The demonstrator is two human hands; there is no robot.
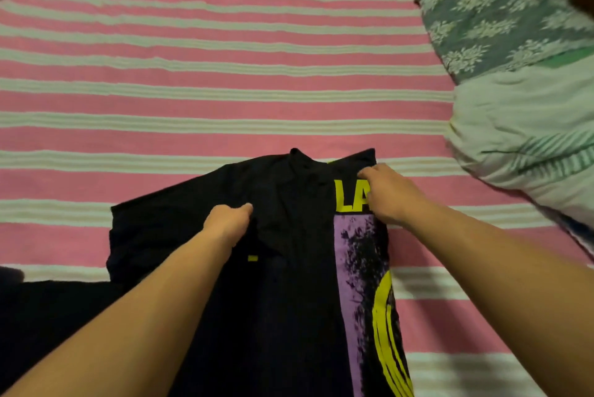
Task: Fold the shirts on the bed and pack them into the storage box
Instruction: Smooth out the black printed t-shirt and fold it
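Head view. Black shirt (289, 236) lies flat at the near edge of the bed (193, 75), collar pointing away from you, one side already folded over so only a strip of the purple-and-yellow print shows. Your left hand (229, 223) curls into the dark fabric mid-chest, pinching it, probably to anchor the fold. Your right hand (389, 194) pinches the shoulder edge by the yellow letters, likely to bring that side across. Pillows (520, 91) sit at right. Storage box not in view.

dim warm light, blurred edges
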